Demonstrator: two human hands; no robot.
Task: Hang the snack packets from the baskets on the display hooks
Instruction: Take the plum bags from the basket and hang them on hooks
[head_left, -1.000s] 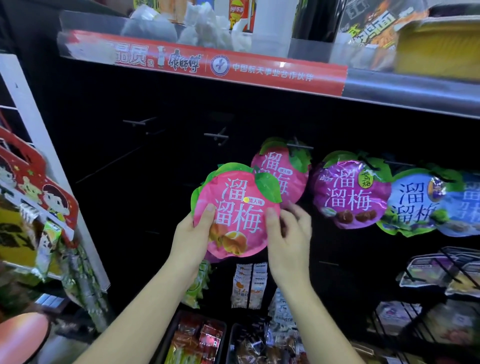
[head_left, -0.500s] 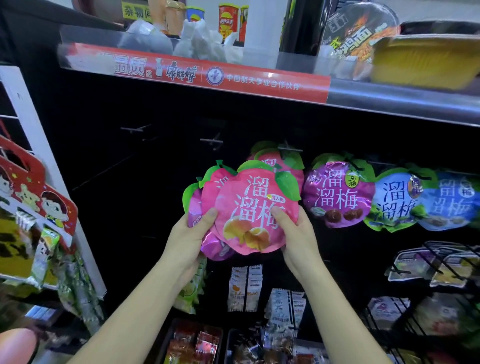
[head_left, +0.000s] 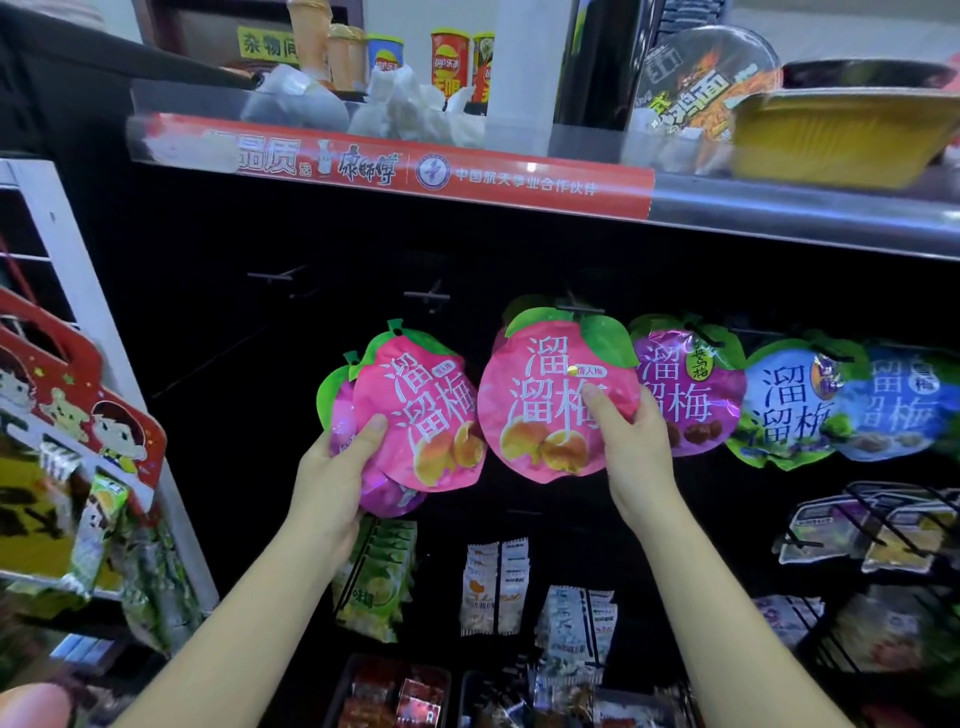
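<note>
More pink packets (head_left: 415, 415) are gripped by the left hand (head_left: 332, 467). A shiny pink peach-shaped snack packet (head_left: 540, 410) is pinched by the right hand (head_left: 631, 452) at a thin black hook (head_left: 574, 307). Its top hole should be slid on gently.

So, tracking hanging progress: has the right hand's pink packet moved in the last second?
Yes: the pink packet went right, now abutting the purple packet.
</note>
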